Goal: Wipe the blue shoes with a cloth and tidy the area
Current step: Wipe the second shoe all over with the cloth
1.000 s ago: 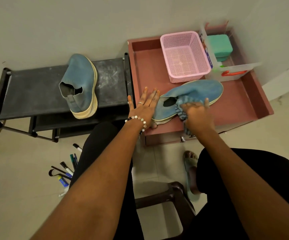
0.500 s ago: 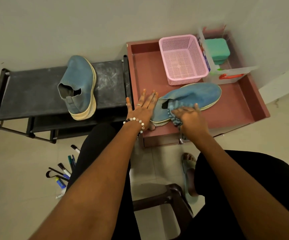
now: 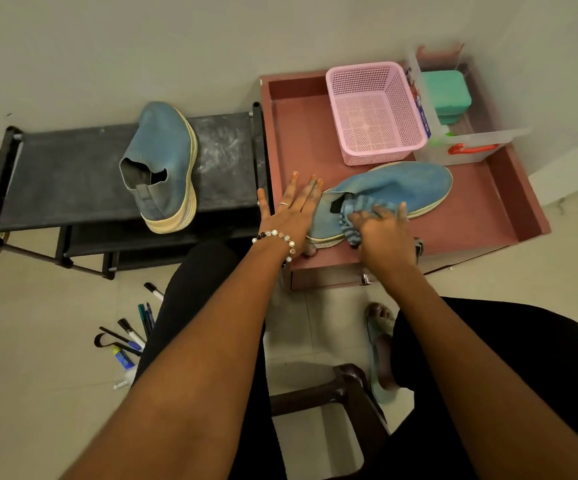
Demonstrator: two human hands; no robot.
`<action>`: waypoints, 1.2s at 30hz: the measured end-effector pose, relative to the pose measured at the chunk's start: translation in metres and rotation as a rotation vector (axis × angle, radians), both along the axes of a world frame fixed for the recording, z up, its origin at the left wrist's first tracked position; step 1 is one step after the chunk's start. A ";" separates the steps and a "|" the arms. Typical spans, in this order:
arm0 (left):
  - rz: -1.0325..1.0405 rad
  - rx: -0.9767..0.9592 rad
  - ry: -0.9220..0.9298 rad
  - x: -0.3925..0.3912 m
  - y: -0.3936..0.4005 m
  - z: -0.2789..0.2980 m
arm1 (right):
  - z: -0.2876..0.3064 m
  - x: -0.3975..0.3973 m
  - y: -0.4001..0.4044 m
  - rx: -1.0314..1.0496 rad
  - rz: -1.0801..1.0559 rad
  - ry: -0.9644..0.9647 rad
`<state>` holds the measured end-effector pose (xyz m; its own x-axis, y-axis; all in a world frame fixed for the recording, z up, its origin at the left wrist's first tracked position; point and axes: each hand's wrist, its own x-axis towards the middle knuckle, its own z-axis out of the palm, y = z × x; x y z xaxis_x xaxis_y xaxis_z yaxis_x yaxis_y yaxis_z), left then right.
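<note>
Shoe [image 3: 394,190] runs toe-right along our tray's [image 3: 481,230] front edge; right hand [image 3: 382,230] seemingly bunches the cloth [image 3: 355,211] at its heel, left hand [image 3: 292,216] flat, steadying.

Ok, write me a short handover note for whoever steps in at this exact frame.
Left hand: flat, straight fingers bracing the heel of the shoe on the red tray.
Right hand: pressing the striped cloth onto that shoe near its opening.
Second blue shoe: on its side on the black rack, not being handled.
In progress: wiping the tray shoe.
Left: the rack shoe, if not yet wiped, and the pens on the floor.
</note>
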<state>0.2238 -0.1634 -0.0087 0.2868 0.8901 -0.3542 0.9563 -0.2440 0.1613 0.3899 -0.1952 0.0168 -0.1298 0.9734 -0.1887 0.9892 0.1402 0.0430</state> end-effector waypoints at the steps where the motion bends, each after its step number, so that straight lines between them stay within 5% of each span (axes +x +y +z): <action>1: 0.005 0.002 0.002 0.001 0.000 0.002 | 0.001 -0.013 0.001 -0.007 -0.033 -0.015; 5: 0.005 0.054 0.012 0.000 -0.002 0.005 | -0.004 -0.062 -0.013 0.006 -0.060 0.126; 9: 0.008 0.002 -0.021 0.000 -0.002 0.003 | 0.002 -0.018 -0.022 -0.070 0.064 0.307; 15: 0.010 -0.010 0.002 0.001 0.000 0.001 | 0.001 -0.018 0.005 -0.035 -0.018 0.008; 21: 0.008 0.035 0.014 0.001 -0.003 0.002 | -0.001 -0.034 -0.029 -0.072 0.067 0.227; 26: 0.011 0.014 0.003 0.001 -0.002 0.002 | 0.005 -0.035 -0.008 -0.055 -0.046 0.061; 29: 0.016 0.056 -0.002 0.000 -0.001 -0.003 | -0.003 -0.065 -0.007 -0.088 -0.106 0.118; 33: 0.010 0.008 -0.006 0.000 -0.001 -0.001 | 0.002 -0.025 -0.019 -0.140 0.057 0.293; 36: 0.005 -0.015 0.005 0.000 -0.001 0.001 | 0.009 0.005 -0.014 -0.128 0.158 0.136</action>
